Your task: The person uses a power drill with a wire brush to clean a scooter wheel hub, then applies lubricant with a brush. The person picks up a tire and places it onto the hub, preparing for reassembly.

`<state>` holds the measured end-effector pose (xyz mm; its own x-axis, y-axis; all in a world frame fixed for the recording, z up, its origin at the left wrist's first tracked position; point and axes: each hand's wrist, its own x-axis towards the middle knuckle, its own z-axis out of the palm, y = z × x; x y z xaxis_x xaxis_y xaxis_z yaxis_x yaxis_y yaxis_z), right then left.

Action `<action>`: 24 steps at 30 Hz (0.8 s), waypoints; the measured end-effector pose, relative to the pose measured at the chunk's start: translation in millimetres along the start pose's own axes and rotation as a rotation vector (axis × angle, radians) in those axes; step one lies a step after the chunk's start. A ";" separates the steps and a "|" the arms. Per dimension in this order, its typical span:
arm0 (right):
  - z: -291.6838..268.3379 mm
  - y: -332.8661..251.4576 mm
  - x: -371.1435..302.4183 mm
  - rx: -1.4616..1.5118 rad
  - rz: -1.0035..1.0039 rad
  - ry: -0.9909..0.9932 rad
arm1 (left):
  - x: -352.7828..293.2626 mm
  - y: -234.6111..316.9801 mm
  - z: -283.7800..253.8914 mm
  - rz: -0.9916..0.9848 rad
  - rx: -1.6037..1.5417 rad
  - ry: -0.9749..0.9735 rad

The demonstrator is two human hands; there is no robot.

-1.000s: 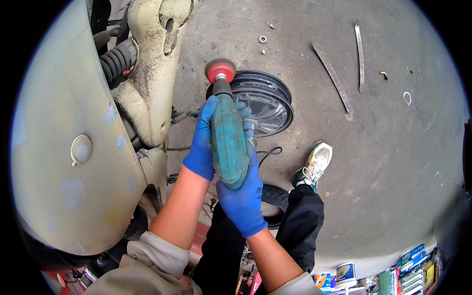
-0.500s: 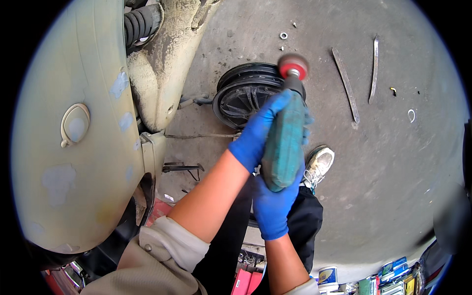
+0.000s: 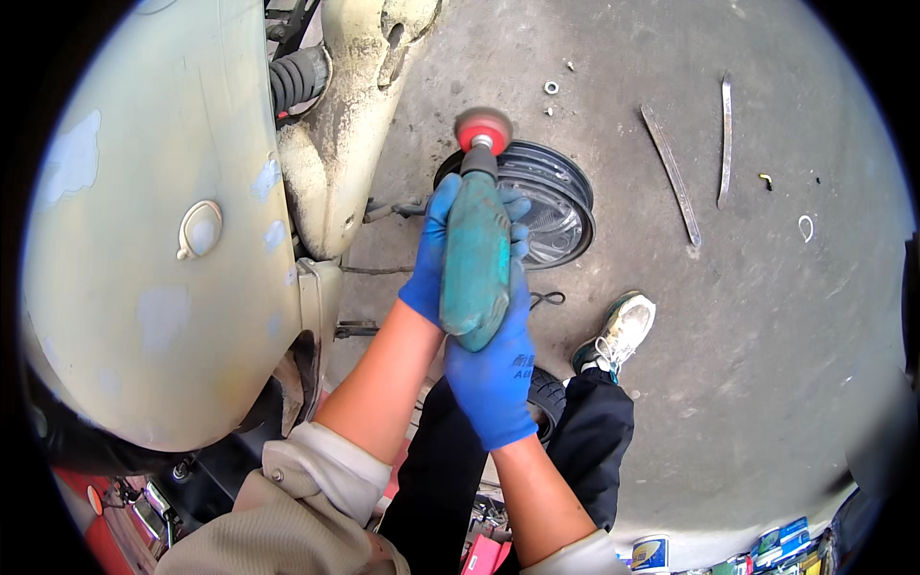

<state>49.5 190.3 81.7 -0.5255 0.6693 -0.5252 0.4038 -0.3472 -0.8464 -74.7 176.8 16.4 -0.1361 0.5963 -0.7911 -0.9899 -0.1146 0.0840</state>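
Note:
Both of my hands, in blue gloves, hold a teal power drill [image 3: 476, 254] that points away from me. A round red attachment [image 3: 484, 125] sits on its front end, blurred as if spinning. My left hand [image 3: 428, 259] wraps the front of the drill's body, with fingertips showing on its right side. My right hand [image 3: 494, 379] is closed around the rear, its grip mostly hidden under the body. Below the drill a black wheel rim [image 3: 565, 196] lies on the floor, partly covered. From this view I cannot tell whether the attachment touches the rim.
A cream, patched scooter body [image 3: 144, 287] stands at my left. Two flat metal bars [image 3: 671, 177] lie on the floor at right, with a nut [image 3: 551, 87] farther off. My shoe [image 3: 623, 331] is right of the drill. A tyre [image 3: 546, 398] shows between my legs. Boxes [image 3: 781, 541] sit lower right.
The drill and both hands have moved left, taking the red attachment from the rim's right side to its far left. More of the rim's right half shows. The view has shifted slightly.

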 end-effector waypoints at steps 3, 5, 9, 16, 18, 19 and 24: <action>-8.2 0.1 0.4 0.091 0.030 -0.010 | 4.6 -4.3 8.8 -0.027 0.042 0.020; -9.7 1.8 -0.6 0.043 0.038 -0.023 | 2.6 -5.7 7.6 0.001 0.027 0.017; -3.6 -3.0 4.6 0.097 -0.046 0.024 | -0.2 -0.1 -2.1 0.015 -0.006 -0.012; -32.2 15.5 -2.7 0.193 0.140 0.140 | 26.9 -31.0 29.9 -0.069 0.275 0.017; -56.7 31.2 -1.9 0.427 0.278 0.121 | 25.0 -34.0 42.5 0.287 1.180 0.341; -72.8 34.8 2.1 0.580 0.350 0.144 | 21.6 -27.0 46.5 0.407 1.463 0.381; -133.9 32.9 20.6 1.087 0.623 0.367 | 8.7 44.2 -43.3 0.586 2.320 0.733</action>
<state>152.3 280.6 54.8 -0.1668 0.2835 -0.9443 -0.3949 -0.8968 -0.1995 -117.9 142.5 -13.0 -0.7330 0.5452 -0.4068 0.5664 0.8204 0.0788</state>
